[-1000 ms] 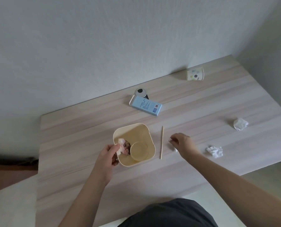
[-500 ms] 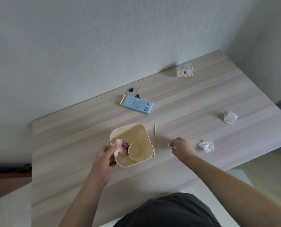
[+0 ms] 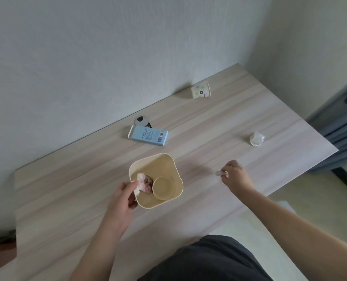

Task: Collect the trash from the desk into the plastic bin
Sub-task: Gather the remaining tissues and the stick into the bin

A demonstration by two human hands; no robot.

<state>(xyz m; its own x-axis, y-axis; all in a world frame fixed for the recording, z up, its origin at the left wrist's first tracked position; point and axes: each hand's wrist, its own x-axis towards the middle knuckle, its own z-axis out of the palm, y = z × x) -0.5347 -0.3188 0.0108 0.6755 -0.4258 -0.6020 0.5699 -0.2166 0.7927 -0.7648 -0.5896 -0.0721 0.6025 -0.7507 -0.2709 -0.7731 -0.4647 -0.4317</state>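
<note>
The cream plastic bin (image 3: 169,161) stands mid-desk and holds a pink-and-white wrapper (image 3: 144,182) and a round cup (image 3: 164,186). My left hand (image 3: 122,201) grips the bin's near-left corner, thumb inside on the wrapper. To the right of the bin, my right hand (image 3: 234,176) pinches a small white scrap (image 3: 219,173) just above the desk. A crumpled white tissue (image 3: 257,138) lies far right. At the back, by the wall, a flowered paper cup (image 3: 201,92) lies on its side.
A light blue box (image 3: 148,135) and a small round silver thing (image 3: 141,121) lie behind the bin. The wooden desk (image 3: 67,189) meets the wall at the back and ends at an edge on the right, where a grey curtain (image 3: 346,122) hangs.
My right hand has closed on the white scrap and raised it slightly. The thin wooden stick and the nearer crumpled tissue no longer show. My left hand stays on the bin.
</note>
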